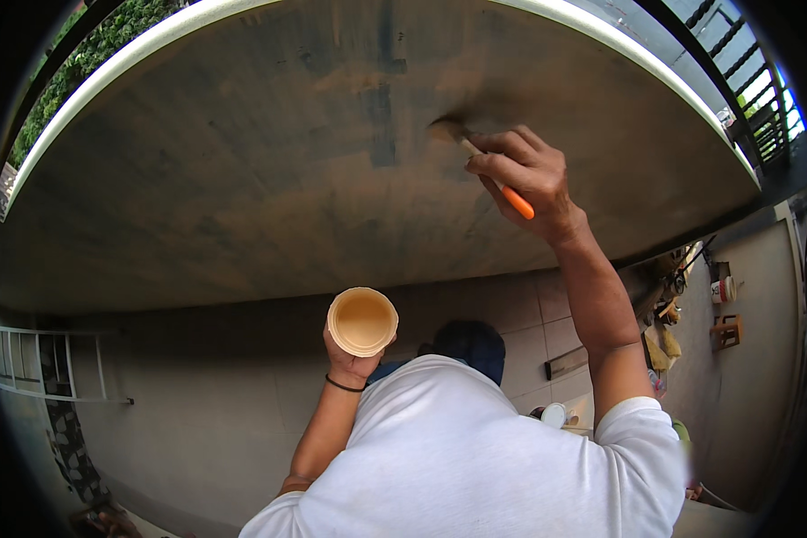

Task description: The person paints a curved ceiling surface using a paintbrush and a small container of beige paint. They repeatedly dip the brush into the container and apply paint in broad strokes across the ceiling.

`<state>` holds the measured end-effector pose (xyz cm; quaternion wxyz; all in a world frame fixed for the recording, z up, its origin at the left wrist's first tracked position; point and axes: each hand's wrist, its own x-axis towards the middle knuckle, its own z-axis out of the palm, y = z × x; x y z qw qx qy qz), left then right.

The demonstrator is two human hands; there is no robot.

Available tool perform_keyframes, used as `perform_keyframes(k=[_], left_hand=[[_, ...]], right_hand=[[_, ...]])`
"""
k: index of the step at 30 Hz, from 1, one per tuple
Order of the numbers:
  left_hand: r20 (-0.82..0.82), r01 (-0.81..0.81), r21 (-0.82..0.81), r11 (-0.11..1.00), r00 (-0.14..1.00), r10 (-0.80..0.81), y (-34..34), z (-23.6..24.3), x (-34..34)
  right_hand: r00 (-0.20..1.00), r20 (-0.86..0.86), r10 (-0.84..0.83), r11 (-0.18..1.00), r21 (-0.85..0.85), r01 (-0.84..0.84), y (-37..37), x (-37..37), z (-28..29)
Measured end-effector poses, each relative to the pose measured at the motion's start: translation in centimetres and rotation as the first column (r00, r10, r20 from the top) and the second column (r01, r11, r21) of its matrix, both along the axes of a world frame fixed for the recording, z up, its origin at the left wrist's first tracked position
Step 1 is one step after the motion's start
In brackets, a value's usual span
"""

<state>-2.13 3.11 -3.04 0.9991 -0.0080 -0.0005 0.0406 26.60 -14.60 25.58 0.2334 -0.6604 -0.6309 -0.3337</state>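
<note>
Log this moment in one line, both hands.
left hand: holds cup | right hand: holds orange-ended brush | bristles: at brown surface

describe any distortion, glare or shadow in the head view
Head view: fisheye distortion bows the white edge of the brown surface into an arc, and the corners go black; head view: glare blows out daylight behind the dark railing, upper right; head view: a dark patch beside the brush may be shadow.

- Pale tiled floor [197, 381], sweeping from eight o'clock round to four as I see it;
- flat, oblong block [567, 362] lying on it at four o'clock;
- small brown stool [727, 332] standing just past three o'clock;
- white bucket [723, 290] near three
</note>
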Motion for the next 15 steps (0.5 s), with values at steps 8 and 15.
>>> perform_keyframes(k=[8, 15], left_hand=[[-0.044, -0.005, -0.012, 1.000, 0.999, 0.005, -0.3, -0.2, 0.5], [-0.140, -0.021, 0.019, 1.000, 0.990, 0.023, 0.2, -0.6, -0.3]], right_hand=[[0.959, 0.261, -0.114, 0.990, 0.110, 0.088, 2.0, -2.1, -2.1], [0.975, -0.176, 0.137, 0.956, 0.280, -0.084, 2.8, -2.7, -1.9]])
